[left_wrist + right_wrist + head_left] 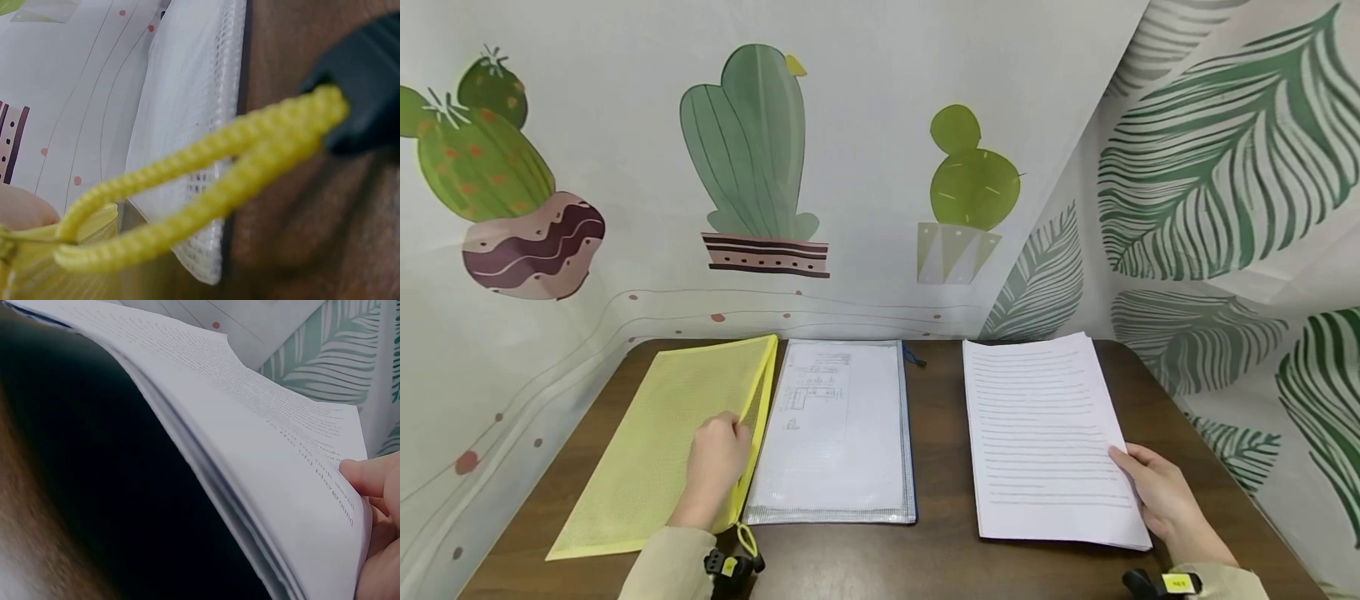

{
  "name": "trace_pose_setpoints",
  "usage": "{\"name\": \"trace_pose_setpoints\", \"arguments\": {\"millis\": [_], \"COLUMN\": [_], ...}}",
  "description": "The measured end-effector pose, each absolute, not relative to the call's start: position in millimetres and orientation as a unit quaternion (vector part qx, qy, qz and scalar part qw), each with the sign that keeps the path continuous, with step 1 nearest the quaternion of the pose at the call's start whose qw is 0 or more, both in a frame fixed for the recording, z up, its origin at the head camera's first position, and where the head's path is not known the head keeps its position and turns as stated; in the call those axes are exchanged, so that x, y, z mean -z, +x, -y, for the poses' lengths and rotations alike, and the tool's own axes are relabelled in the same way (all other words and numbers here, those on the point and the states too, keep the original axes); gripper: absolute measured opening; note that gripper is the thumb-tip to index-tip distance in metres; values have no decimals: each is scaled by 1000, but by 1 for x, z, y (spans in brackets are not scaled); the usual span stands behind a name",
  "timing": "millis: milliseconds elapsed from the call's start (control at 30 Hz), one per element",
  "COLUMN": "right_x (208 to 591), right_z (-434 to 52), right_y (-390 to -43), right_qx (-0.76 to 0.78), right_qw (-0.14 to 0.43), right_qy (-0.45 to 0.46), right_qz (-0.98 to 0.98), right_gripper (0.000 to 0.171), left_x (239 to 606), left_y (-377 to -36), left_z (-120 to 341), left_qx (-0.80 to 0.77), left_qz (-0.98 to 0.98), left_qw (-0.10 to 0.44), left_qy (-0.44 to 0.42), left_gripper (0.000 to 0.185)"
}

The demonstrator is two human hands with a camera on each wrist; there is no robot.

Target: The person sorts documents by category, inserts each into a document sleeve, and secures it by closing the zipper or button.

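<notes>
A thick stack of white printed paper sheets (1045, 437) lies on the dark brown wooden table (940, 550), its right edge caught by the person's right hand (1157, 492). The thumb (369, 478) presses down on the top page while the fingers curl beneath the near right corner, and the right wrist view shows that edge lifted clear of the tabletop, with the pages fanning slightly apart.

To the left of that hand, across a strip of bare wood, rests a clear mesh zip pouch with a blue border (838, 433), a printed form visible through its face. Just beside it, under the person's left hand (718, 467), lies a yellow mesh zip pouch (662, 442). The left hand sits on the pouch's right edge, fingers bent over the zipper side where the opening gapes a little; whether they pinch the fabric or merely rest on it cannot be told. A yellow braided cord loop (187, 194) hangs from the pouch close to the left wrist, blurred in the left wrist view, with the clear pouch's white mesh corner behind it.

Beyond both hands rises a white backdrop printed with potted cacti (752, 158), and to the right of the right hand a sheet patterned with green leaves (1225, 167).
</notes>
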State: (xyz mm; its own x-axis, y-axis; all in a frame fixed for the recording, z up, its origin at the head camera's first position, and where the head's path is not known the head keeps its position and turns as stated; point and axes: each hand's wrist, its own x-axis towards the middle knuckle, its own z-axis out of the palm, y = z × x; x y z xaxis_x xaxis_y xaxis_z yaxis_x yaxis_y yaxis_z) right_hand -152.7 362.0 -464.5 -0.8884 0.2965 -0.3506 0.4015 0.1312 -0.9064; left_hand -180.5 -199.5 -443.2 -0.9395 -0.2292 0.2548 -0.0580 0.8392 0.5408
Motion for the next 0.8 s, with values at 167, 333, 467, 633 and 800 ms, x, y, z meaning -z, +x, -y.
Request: {"name": "trace_pose_setpoints", "arguments": {"millis": [167,333,467,633,800], "right_x": [464,466,467,468,468], "right_z": [-354,-348,-344,-335,-325], "right_y": [-155,-157,-157,-158,-159], "right_qx": [632,635,637,643,649], "right_qw": [48,55,60,60,60], "right_qy": [221,221,217,209,203], "right_qz": [-741,-739,-737,-734,-731], "right_gripper": [50,54,59,55,54], "left_x": [442,442,442,443,443], "left_y": [-181,-182,-182,-182,-183], "left_z": [196,193,190,188,187], "left_qx": [274,274,278,282,281], "left_qz": [945,945,944,943,943], "left_qw": [159,161,160,163,166], "left_qy": [76,76,75,71,71], "left_gripper": [19,17,21,22,22]}}
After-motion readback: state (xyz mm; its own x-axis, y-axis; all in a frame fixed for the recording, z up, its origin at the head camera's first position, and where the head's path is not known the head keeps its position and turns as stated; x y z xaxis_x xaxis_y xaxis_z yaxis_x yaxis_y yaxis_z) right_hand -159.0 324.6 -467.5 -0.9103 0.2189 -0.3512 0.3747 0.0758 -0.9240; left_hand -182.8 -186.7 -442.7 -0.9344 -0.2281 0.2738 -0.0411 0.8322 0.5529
